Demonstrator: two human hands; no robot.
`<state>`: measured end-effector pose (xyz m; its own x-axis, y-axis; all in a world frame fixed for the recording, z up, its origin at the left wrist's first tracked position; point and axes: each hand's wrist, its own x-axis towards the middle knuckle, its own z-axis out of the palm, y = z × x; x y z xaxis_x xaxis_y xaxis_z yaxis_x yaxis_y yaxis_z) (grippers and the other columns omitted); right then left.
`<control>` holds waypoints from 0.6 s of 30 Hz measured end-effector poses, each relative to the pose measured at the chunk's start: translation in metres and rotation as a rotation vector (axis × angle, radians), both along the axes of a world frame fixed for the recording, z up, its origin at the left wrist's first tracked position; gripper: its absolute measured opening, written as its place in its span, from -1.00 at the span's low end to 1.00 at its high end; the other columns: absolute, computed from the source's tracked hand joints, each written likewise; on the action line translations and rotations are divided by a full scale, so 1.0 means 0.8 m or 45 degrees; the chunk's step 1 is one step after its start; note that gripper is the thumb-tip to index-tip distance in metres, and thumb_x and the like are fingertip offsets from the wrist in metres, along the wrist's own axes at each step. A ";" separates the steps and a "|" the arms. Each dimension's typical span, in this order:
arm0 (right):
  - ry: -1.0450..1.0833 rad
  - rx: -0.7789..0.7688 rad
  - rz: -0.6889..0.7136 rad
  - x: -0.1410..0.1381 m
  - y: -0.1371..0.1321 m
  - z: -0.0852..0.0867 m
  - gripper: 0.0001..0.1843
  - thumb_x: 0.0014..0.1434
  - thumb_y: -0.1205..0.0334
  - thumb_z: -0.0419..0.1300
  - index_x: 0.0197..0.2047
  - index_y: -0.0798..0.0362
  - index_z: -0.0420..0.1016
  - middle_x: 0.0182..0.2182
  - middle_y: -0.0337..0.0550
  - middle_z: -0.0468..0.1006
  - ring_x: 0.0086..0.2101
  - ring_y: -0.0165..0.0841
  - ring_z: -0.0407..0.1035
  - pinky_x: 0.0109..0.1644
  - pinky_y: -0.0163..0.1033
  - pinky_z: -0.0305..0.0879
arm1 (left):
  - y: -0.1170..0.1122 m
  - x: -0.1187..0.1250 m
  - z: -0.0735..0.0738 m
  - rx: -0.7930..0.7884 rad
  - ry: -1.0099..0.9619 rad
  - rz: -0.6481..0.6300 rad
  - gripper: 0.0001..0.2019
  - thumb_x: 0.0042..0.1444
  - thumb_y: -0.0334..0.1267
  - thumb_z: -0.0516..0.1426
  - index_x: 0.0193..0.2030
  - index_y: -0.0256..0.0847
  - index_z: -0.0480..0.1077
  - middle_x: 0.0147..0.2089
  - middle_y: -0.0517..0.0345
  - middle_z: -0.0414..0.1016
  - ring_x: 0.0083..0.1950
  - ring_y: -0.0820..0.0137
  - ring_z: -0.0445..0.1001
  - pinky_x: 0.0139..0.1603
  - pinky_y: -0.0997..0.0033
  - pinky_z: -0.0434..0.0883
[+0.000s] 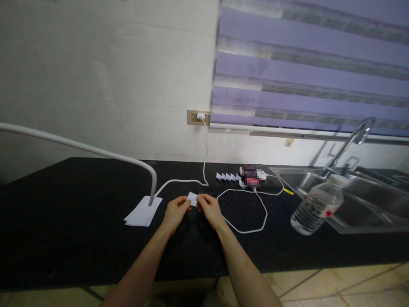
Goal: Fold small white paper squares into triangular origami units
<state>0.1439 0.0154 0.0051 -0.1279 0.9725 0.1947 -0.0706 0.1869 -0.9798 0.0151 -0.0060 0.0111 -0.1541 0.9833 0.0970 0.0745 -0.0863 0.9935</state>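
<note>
Between my two hands, just above the black countertop, is a small folded piece of white paper. My left hand pinches its left side with thumb and fingers. On the other side, my right hand grips the right edge the same way. To the left lies a stack of white paper sheets, slightly fanned. Several small folded white paper pieces stand in a row beyond my right hand, beside a partly blurred phone-like device.
A white cable loops over the countertop from the wall socket. At the left, a thick white cord hangs in front of the paper stack. Rightward are a water bottle and a steel sink with a faucet.
</note>
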 end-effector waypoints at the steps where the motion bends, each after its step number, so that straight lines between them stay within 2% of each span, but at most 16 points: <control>1: 0.001 0.003 0.003 0.000 0.000 0.000 -0.77 0.00 0.12 0.13 -0.46 0.11 0.46 -0.64 -0.31 0.35 -0.60 -0.49 0.19 -0.52 -0.38 0.13 | 0.000 0.000 0.000 0.004 0.024 -0.009 -0.77 -0.16 -0.16 0.14 -0.39 -0.27 0.48 -0.51 0.18 0.48 -0.46 0.43 0.39 -0.36 0.49 0.28; 5: 0.007 -0.023 0.022 0.001 0.001 -0.002 -0.78 0.00 0.13 0.14 -0.44 0.12 0.46 -0.64 -0.31 0.34 -0.60 -0.50 0.19 -0.53 -0.39 0.12 | 0.000 -0.002 -0.003 0.032 0.024 -0.040 -0.77 -0.16 -0.20 0.12 -0.36 -0.24 0.49 -0.47 0.17 0.50 -0.44 0.43 0.40 -0.33 0.48 0.28; 12: 0.020 -0.086 0.045 -0.001 -0.002 0.001 -0.76 -0.01 0.13 0.13 -0.47 0.15 0.47 -0.64 -0.27 0.38 -0.58 -0.49 0.22 -0.51 -0.39 0.13 | 0.002 -0.002 0.000 0.010 -0.015 0.068 -0.77 -0.15 -0.20 0.13 -0.37 -0.28 0.47 -0.56 0.22 0.43 -0.47 0.44 0.37 -0.34 0.49 0.27; 18: 0.025 -0.084 0.071 -0.002 -0.001 -0.002 -0.78 -0.09 0.16 0.21 -0.38 0.12 0.49 -0.63 -0.30 0.39 -0.60 -0.50 0.20 -0.51 -0.39 0.11 | 0.000 0.000 0.003 -0.003 0.010 0.055 -0.74 -0.14 -0.13 0.15 -0.36 -0.28 0.45 -0.50 0.21 0.45 -0.45 0.45 0.36 -0.36 0.50 0.27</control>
